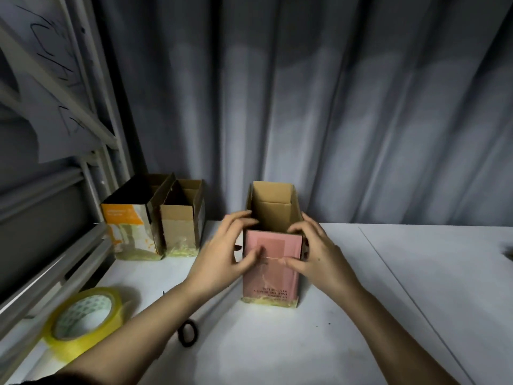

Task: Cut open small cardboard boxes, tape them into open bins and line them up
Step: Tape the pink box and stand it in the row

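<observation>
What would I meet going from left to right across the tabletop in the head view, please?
Tape roll → orange-fronted bin → plain brown bin → left hand → pink-fronted bin → right hand.

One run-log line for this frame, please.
stage: handling third bin | left hand, right hand: gripping pink box | two bins lined up left

The room is dim and bluish. Soft light falls from above onto my counter (361, 315), brightest just below my fingers (249, 257). Shadows pool far left of them. Edges bow outward, and the tape (83, 320) looks slightly blurred.
</observation>
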